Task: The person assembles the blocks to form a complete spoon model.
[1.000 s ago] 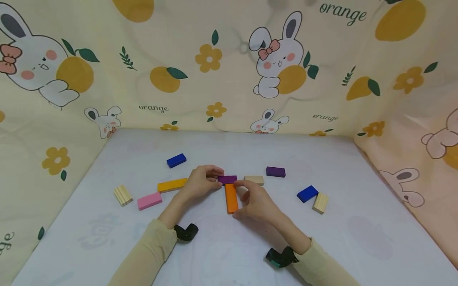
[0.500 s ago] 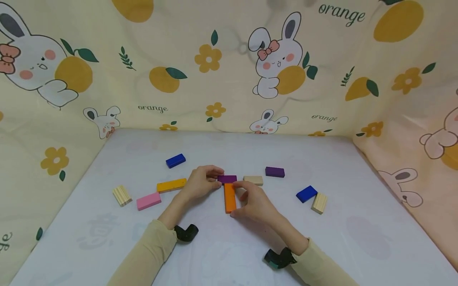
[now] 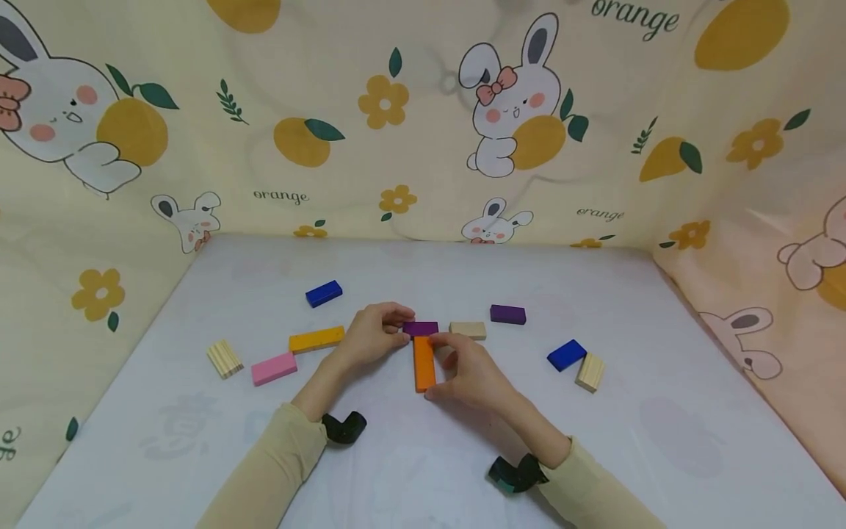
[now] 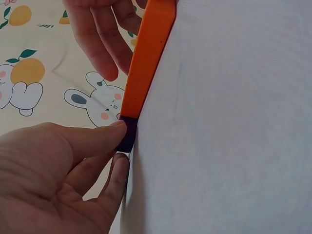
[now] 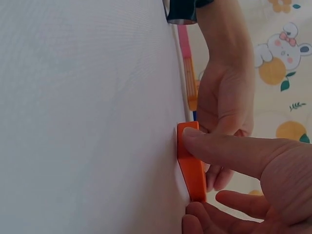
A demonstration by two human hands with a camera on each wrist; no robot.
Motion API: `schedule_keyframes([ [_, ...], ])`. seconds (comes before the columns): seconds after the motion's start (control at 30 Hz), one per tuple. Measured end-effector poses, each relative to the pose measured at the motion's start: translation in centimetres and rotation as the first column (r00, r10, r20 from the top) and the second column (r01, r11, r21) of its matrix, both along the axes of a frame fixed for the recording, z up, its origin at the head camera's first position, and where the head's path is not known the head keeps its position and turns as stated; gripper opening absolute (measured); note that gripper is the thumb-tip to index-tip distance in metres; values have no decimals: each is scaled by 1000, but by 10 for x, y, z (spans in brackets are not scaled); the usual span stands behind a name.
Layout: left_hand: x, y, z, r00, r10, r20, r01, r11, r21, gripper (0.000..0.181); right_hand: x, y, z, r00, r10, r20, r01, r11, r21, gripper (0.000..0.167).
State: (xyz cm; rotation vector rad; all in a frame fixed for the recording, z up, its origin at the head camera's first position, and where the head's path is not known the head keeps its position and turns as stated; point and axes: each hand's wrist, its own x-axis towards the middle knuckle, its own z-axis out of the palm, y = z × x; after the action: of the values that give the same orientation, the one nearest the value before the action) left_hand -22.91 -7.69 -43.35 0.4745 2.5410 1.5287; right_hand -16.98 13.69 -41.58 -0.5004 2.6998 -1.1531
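Note:
At the middle of the table lies a purple block [image 3: 420, 328], set crosswise. My left hand [image 3: 369, 339] pinches its left end between thumb and fingers, as the left wrist view shows. An orange block [image 3: 424, 365] lies lengthwise in front, its far end meeting the purple block's near side in a rough T. My right hand [image 3: 477, 373] holds the orange block from the right, the thumb on its near end and a fingertip by its far end. In the right wrist view the thumb presses the orange block's [image 5: 194, 170] end. A plain wood block [image 3: 467, 330] lies right of the purple one.
On the left are a yellow block [image 3: 316, 340], a pink block [image 3: 274, 369], a ridged wood block [image 3: 225, 359] and a blue block [image 3: 324, 294]. To the right lie a dark purple block [image 3: 507, 314], another blue block [image 3: 566, 355] and another ridged block [image 3: 590, 372]. Printed cloth [image 3: 423, 162] hangs behind.
The orange block and my right hand have shifted very slightly left along the purple block's near side. My left hand keeps its hold on the purple block.

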Motion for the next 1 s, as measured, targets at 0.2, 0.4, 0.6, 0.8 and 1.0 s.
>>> schedule_keyframes([
  [0.2, 1, -1, 2, 1000, 4, 2, -4, 1000, -17, 35, -2, 0, 1, 1000, 10, 21, -10, 1000, -7, 76],
  [0.4, 0, 0, 4, 1000, 3, -7, -3, 1000, -18, 34, -2, 2, 2, 1000, 21, 12, -21, 1000, -7, 75],
  [0.6, 2, -2, 6, 1000, -9, 28, 10, 999, -32, 36, -1, 2, 2, 999, 30, 22, -30, 1000, 2, 76],
  [0.8, 1, -6, 12, 993, -118, -23, 116, 990, -79, 43, -9, 14, 6, 998, 55, -11, -55, 998, -16, 65],
  [1.0, -1, -5, 18, 952, -278, -125, 259, 954, -151, 37, -26, 40, 15, 989, 40, -142, -50, 996, -71, 42],
])
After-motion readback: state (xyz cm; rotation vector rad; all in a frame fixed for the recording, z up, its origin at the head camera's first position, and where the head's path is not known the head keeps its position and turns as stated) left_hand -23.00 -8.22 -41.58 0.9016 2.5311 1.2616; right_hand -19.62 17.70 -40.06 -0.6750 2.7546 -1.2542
